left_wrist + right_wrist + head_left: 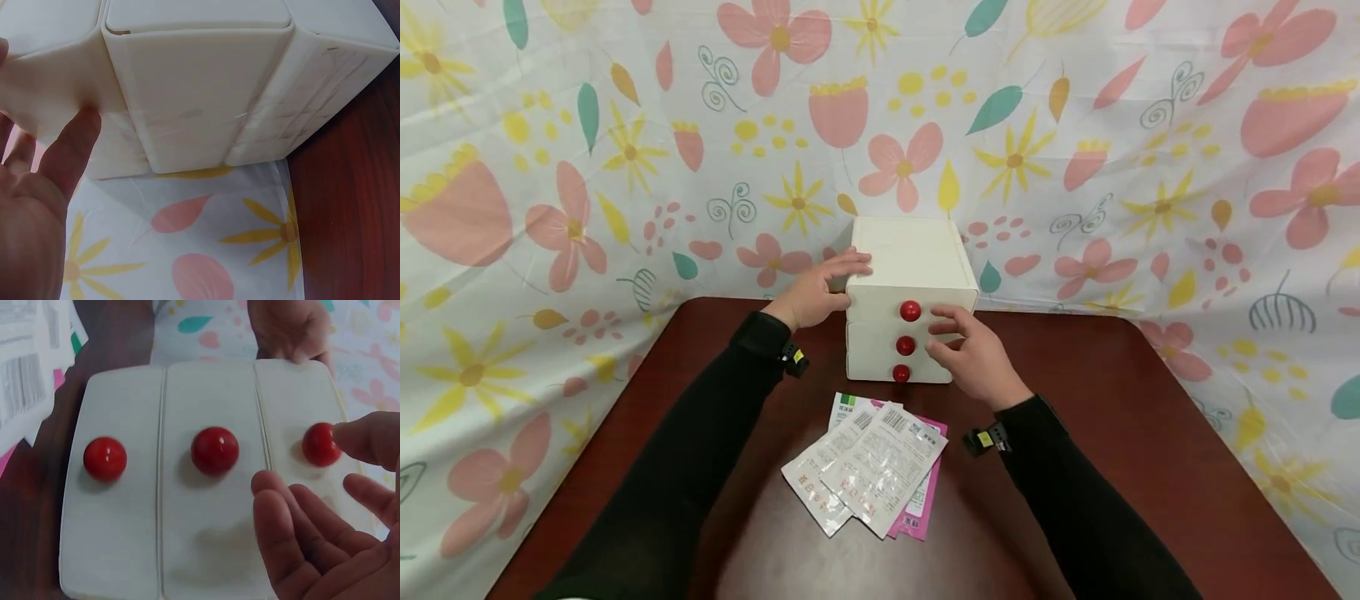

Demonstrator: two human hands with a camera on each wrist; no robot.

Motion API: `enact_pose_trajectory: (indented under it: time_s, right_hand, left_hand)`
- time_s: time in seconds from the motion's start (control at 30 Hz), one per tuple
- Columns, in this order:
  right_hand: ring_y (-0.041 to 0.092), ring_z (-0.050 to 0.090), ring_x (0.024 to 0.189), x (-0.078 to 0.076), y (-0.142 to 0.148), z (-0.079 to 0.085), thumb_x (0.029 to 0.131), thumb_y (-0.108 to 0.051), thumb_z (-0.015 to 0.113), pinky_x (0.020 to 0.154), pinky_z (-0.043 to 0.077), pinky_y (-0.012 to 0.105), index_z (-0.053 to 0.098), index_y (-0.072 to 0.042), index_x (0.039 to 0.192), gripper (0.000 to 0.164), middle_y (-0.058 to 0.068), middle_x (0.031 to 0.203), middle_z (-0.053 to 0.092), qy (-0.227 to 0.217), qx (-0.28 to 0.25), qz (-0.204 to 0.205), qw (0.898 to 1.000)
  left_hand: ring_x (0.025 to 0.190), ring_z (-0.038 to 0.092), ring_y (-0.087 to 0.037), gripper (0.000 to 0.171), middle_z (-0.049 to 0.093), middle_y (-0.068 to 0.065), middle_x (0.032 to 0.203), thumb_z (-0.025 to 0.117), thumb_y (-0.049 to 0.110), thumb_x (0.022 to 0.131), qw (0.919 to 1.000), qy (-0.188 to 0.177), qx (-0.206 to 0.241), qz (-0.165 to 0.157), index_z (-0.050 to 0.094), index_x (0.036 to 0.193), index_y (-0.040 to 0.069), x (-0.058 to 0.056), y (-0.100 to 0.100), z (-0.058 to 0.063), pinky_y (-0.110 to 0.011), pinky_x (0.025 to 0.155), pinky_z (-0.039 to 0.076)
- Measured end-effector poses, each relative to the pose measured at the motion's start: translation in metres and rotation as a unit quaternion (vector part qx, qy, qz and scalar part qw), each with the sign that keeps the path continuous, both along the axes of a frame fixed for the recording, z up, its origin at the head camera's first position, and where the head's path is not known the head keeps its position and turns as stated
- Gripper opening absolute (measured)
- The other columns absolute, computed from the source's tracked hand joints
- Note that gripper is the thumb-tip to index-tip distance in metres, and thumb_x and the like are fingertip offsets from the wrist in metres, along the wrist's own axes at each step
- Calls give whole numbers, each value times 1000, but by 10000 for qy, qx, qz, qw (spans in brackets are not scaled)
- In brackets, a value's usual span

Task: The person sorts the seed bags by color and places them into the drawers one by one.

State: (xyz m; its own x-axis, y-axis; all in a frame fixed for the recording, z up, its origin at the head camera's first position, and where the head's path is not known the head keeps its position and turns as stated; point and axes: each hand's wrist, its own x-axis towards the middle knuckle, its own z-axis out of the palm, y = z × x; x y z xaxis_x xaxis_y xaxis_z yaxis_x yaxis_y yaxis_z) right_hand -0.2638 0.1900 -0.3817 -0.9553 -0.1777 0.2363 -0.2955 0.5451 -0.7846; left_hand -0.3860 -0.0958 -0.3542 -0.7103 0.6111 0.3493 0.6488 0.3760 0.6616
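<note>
A small white cabinet [912, 250] of three stacked drawers stands on the table, each drawer front bearing a round red knob. My left hand [812, 292] rests against its upper left side, fingers reaching over the top edge; the left wrist view shows a fingertip [87, 119] on the white side wall. My right hand [973, 354] hovers just right of the knobs with loosely bent, spread fingers and nothing between them. In the right wrist view a fingertip overlaps the edge of the top knob [321, 445]; the middle knob [215, 451] and bottom knob [105, 459] are in full view.
Several flat packets [880, 467], white and pink with printed text, lie overlapping in front of the cabinet on the dark red-brown table [1120, 467]. A floral cloth [1075, 167] hangs behind the cabinet and along both sides of the table.
</note>
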Motion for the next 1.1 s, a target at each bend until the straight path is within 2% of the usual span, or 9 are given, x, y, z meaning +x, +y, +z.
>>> enact_pose_trajectory:
  time_s: [0.23,0.5,0.57,0.63,0.7,0.8,0.9,1.0,1.1]
  right_hand:
    - [28,67,95,-17,-14,-1,98,-21,65,78,56,41,46,-25,145,51,10,125,61,-262,-547,273,9978]
    - [31,65,81,-28,-28,2,97,-27,69,68,55,41,55,-25,137,42,7,111,66,11,-667,93,9977]
    - [30,66,78,-30,-32,2,95,-28,71,65,54,40,58,-25,132,39,6,106,67,232,-578,-97,9980]
    - [26,66,76,-31,-37,1,94,-29,73,62,53,39,60,-21,128,37,5,98,68,730,-144,-290,9968]
    - [22,65,73,-33,-42,-2,93,-29,74,60,52,37,60,-15,123,36,5,90,68,1448,603,-553,9861]
    - [21,64,64,-33,-49,-6,93,-28,73,53,51,36,59,-8,116,33,7,78,66,2512,1738,-1050,9464]
    - [22,59,59,-33,-54,-9,93,-25,70,48,49,37,58,-7,109,27,7,73,60,3035,2328,-1503,9116]
    - [23,57,66,-32,-56,-9,92,-24,69,48,50,39,57,-7,102,23,7,79,55,3229,2522,-1709,8960]
    - [24,56,76,-33,-59,-8,92,-23,69,54,54,39,56,-7,99,22,10,89,51,3391,2583,-1739,8877]
  left_hand:
    - [148,14,-7,42,41,4,155,42,25,105,9998,68,134,-159,59,141,10,2,-1,-2,-36,115,25]
    - [148,17,-10,44,44,1,153,37,30,109,9991,419,-11,-64,60,139,9,1,1,-1,-37,116,23]
    - [148,17,-10,43,44,1,153,37,30,109,9990,432,-29,-67,60,139,8,1,0,1,-37,116,23]
    - [148,16,-10,43,43,1,153,37,29,109,9991,405,-33,-83,60,139,8,1,0,2,-37,116,23]
    - [148,16,-9,43,42,2,153,37,30,109,9993,360,-29,-77,60,139,9,0,0,1,-36,115,25]
    - [147,16,-6,43,43,4,153,38,31,109,9996,294,-4,-28,61,138,10,1,1,-1,-35,114,28]
    - [147,16,-5,42,44,6,152,39,32,109,9997,224,76,-4,62,137,11,1,4,-2,-34,113,28]
    - [147,16,-5,42,45,5,151,40,31,109,9997,183,180,-22,62,137,10,1,4,-3,-33,114,27]
    - [147,16,-7,42,45,3,152,40,30,109,9995,190,246,-47,61,138,8,1,1,-2,-32,114,26]
